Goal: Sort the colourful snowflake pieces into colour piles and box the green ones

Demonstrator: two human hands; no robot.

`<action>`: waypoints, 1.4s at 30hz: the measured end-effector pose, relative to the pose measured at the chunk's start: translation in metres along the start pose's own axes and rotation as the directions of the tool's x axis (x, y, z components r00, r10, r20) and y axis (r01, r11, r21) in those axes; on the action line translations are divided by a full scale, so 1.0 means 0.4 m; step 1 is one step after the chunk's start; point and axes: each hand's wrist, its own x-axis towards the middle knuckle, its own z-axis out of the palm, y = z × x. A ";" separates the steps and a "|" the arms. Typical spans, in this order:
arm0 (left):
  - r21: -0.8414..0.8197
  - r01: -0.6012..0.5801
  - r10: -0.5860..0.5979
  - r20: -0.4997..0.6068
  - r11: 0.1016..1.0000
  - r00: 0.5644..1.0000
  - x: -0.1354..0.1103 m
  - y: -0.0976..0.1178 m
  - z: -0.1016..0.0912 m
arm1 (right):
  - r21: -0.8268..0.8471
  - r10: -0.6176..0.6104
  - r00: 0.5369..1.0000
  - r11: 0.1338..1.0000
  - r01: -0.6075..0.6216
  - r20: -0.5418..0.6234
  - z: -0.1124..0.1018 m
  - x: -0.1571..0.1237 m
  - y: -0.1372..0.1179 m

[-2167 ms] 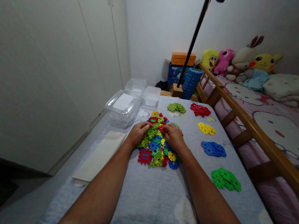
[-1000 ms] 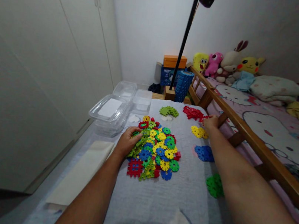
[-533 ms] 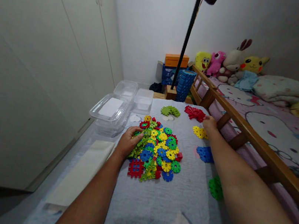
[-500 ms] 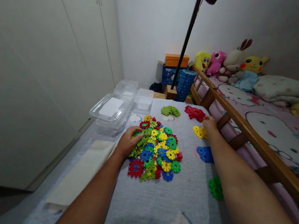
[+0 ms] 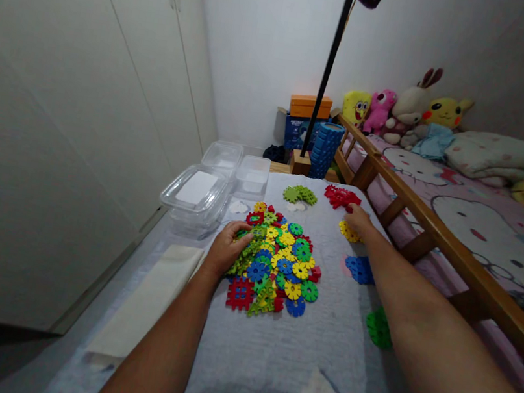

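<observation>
Head view: left hand [image 5: 226, 248] clasps lime pieces [image 5: 245, 258], right hand [image 5: 359, 221] by red pieces [image 5: 340, 197], grip unclear, and print on blue box [image 5: 295, 129] unreadable.

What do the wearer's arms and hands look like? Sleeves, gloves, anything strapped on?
Both are bare: left arm and right arm show no sleeve as far as the picture's edge. No glove on the left hand or right hand, and no watch, band or cable shows at either wrist. Rings: too small to tell.

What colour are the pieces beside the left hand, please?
The pieces are lime green, clearest in the head view.
</observation>
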 end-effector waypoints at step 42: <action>-0.189 0.120 -0.139 -0.087 0.975 0.986 0.005 -0.008 0.004 | 0.220 -0.320 0.938 0.932 0.286 0.136 0.012 -0.503 -0.185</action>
